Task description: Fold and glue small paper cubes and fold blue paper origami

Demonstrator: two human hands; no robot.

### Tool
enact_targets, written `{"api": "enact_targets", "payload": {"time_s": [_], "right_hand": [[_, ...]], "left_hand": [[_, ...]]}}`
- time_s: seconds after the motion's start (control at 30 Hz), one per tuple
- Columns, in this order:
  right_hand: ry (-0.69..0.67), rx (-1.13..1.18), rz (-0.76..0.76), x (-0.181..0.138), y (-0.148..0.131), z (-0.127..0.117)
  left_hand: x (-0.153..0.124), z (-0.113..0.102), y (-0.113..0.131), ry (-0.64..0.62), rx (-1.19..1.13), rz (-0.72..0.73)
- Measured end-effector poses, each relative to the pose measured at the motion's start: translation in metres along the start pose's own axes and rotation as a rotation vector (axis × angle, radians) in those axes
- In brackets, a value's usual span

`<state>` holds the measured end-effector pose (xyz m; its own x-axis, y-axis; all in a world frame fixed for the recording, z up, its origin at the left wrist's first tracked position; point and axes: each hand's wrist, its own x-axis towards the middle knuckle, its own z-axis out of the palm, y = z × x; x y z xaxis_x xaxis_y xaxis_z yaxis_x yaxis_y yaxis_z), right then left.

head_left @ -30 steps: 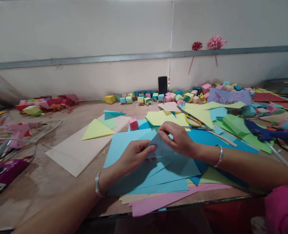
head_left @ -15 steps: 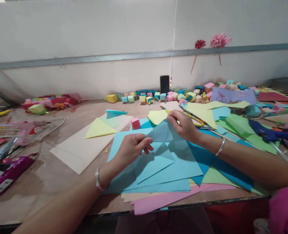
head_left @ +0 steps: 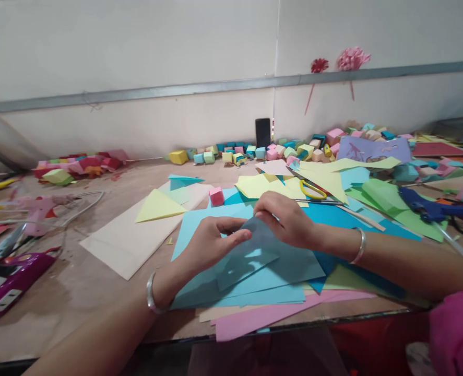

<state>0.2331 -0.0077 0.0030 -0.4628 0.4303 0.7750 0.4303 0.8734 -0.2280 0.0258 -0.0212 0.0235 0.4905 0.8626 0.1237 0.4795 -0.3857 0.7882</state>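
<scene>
Right hand (head_left: 288, 220): my thumb and fingers are pinched together on the upper edge of the blue paper (head_left: 260, 235).
Left hand (head_left: 211, 243): my thumb lies at the paper's left end; my fingers are partly hidden, so I cannot tell if they clamp it.
Blue paper: between my 2 hands, over the light-blue sheets (head_left: 294, 274).
Far side: 1 pink cube (head_left: 216, 196), near the sheets.
Far right: yellow-handled scissors (head_left: 312, 191).

Phone (head_left: 262, 133) behind paper sheets (head_left: 262, 282), scissors (head_left: 302, 187) right of cube (head_left: 216, 196), glue gun (head_left: 37, 214) far left
</scene>
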Motion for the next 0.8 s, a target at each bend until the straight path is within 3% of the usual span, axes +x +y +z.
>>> {"api": "enact_targets", "payload": {"time_s": [0.2, 0.4, 0.67, 0.8], "right_hand": [[-0.033, 0.025, 0.015, 0.001, -0.008, -0.004], [-0.004, 0.023, 0.306, 0.013, 0.027, -0.025], [0.009, 0.05, 0.425, 0.01, 0.045, -0.02], [-0.039, 0.065, 0.375, 0.011, 0.036, -0.021]], "left_hand": [[0.0, 0.006, -0.007, -0.035, 0.0, -0.028], [0.011, -0.005, -0.01, 0.029, -0.087, -0.136], [0.02, -0.019, -0.028, 0.064, 0.008, -0.123], [0.018, -0.026, -0.024, 0.035, 0.185, 0.011]]}}
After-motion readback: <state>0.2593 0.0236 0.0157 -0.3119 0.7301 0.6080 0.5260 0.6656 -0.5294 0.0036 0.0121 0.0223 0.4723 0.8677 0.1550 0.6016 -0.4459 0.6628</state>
